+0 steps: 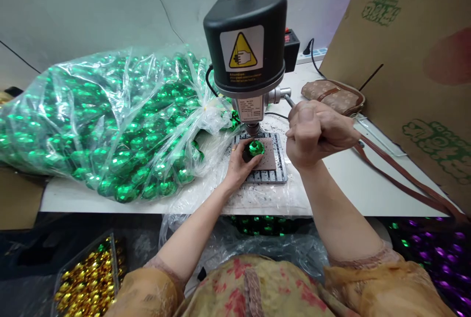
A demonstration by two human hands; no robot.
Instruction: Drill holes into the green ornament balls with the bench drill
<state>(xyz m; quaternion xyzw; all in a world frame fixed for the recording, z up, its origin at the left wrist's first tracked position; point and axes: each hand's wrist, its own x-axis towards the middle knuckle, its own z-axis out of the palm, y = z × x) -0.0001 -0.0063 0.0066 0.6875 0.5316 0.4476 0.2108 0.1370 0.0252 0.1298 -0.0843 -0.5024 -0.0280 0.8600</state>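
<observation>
In the middle of the head view stands a black-topped drill press (245, 37) with a hand-warning label. Under its chuck (252, 128), a shiny green faceted ball (256, 147) rests on a brownish square board (270, 157), which lies on the slotted metal base (282, 172). My left hand (240, 162) curls its thumb and fingers around the ball, holding it from the left. My right hand (312, 130) is closed in a fist around the end of the press's feed lever (290, 100). The lever's grip is hidden inside the fist. Dark specks are scattered over the base.
A large clear bag (121, 125) of green balls fills the table's left. A brown purse (333, 96) with a long strap and a big cardboard box (412, 62) stand right. Gold balls (88, 277) lie in a bin below left; purple balls (437, 253) sit below right.
</observation>
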